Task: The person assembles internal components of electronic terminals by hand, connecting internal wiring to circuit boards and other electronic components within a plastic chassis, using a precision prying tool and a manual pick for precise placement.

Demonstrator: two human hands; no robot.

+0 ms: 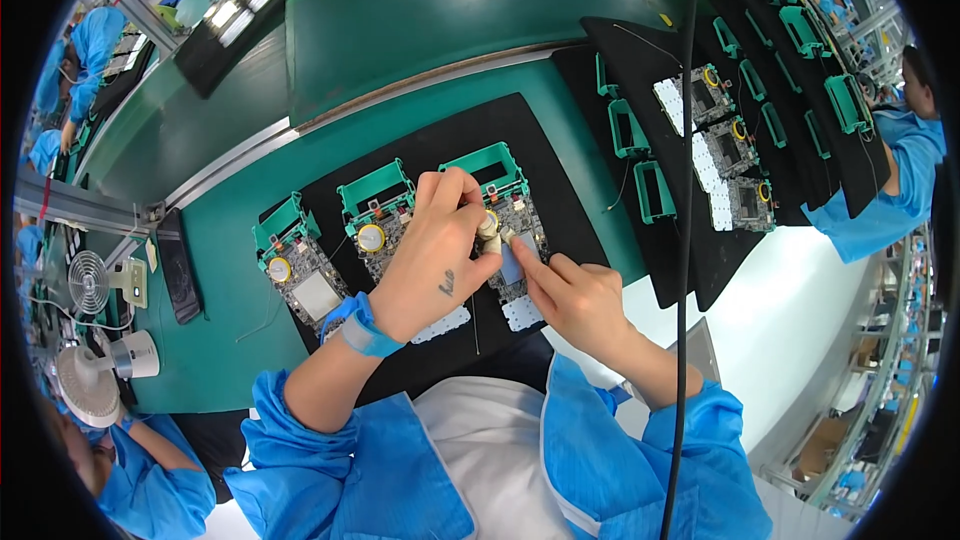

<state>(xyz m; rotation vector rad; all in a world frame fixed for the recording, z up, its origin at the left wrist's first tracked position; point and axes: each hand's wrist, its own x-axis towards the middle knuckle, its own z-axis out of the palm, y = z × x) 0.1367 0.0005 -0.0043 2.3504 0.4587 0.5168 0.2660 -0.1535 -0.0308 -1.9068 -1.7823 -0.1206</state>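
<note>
Green table, one, beneath the black mat; green-framed circuit boards, three, in a row on the mat (the rightmost under both hands). Left hand, one, over the mat, thumb and fingers bunched at the rightmost board, any grip hidden; right hand, one, over the mat's right part, forefinger extended to that board, grip impossible to tell; dark phone, one, left of the mat.

Circuit boards lie on a mat on the bench, right of two fans.
</note>
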